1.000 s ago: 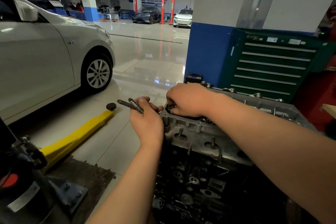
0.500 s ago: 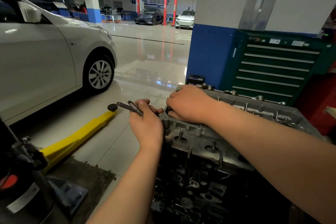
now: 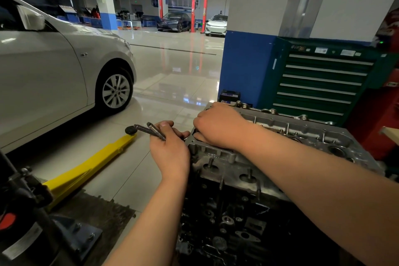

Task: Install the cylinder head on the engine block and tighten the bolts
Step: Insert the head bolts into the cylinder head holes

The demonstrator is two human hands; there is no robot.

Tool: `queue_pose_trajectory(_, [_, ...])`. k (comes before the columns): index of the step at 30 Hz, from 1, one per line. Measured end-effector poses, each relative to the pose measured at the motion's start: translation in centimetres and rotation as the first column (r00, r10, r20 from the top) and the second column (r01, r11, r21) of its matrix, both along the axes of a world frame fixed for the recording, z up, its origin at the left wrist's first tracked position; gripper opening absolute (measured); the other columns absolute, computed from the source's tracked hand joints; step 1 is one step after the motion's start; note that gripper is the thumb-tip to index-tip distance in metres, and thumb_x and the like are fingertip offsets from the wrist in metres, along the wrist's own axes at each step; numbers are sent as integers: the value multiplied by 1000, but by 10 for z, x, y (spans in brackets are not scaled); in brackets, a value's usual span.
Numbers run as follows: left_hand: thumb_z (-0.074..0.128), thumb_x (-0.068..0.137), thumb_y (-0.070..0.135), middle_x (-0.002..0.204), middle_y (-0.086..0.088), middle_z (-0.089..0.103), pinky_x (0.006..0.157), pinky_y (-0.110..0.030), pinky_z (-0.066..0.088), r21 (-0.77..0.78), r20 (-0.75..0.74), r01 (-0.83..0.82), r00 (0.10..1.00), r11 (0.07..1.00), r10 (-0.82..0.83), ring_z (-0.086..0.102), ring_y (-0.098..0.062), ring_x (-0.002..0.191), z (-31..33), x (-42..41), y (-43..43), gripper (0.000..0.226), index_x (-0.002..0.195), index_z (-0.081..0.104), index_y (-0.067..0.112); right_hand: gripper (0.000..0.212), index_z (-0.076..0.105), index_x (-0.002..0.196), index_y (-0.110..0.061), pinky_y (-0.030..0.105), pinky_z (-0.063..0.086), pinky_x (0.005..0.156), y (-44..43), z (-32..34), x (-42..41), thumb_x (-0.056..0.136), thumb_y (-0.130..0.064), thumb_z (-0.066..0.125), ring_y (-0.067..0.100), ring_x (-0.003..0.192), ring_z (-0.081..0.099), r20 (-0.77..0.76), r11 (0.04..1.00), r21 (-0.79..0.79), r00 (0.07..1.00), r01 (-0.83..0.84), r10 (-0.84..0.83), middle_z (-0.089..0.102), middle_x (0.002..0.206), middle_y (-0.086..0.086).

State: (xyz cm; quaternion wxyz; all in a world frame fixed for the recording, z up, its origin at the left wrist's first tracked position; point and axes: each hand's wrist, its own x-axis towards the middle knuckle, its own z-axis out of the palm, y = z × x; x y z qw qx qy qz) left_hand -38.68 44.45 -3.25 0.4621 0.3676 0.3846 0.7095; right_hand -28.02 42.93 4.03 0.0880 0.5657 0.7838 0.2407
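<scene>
A silver car [image 3: 43, 71] was noted well to the left of the cylinder head [image 3: 280, 136], standing on glossy floor tiles. A blue-and-white pillar [image 3: 244, 67] was recorded behind the cylinder head, and a green drawer cabinet [image 3: 319, 80] just beyond its far long edge. The dark engine block [image 3: 226, 222] was seen directly beneath the cylinder head, which was seated flat on top of it, grey and studded. A yellow jack handle [image 3: 90, 166] was logged on the floor left of the cylinder head, its black knob pointed toward it. The right hand [image 3: 218, 124] was laid over the left end of the cylinder head, knuckles up, fingers bent down into a recess there; whether anything was gripped could not be told, the fingertips being hidden. The left hand [image 3: 170, 153] was held just beside that same left end, fingers curled tight round two long threaded bolts [image 3: 151, 130], whose shanks were seen projecting left, away from the cylinder head.
</scene>
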Motion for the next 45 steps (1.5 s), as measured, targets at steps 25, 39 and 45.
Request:
queue_pose_trajectory(25, [38,100,20,47,11,51,64,-27,52,13,-18,-5,1000,1000,5,65,-8,52,0,-1,1,26,79,54,20,24,58,101,-18,32,31,80,-1,-2,9,94,-39,47,23,83,59,-20,998,5,998,-64,64,58,96,-1])
queue_pose_trajectory(39, [38,100,23,49,12,53,58,-20,48,-18,-91,7,996,1000,-9,67,-8,57,-3,0,7,26,81,55,22,25,57,97,-17,35,36,84,-3,-1,7,94,-39,46,23,80,59,1,998,14,999,-55,54,60,88,-1])
queue_pose_trajectory(45, [38,101,31,56,8,58,55,-20,47,34,-240,49,970,998,-40,65,-9,60,10,-8,5,27,84,58,23,26,59,107,-21,33,38,81,-14,6,11,96,-41,46,22,95,58,-186,1000,20,983,9,-5,60,106,-3])
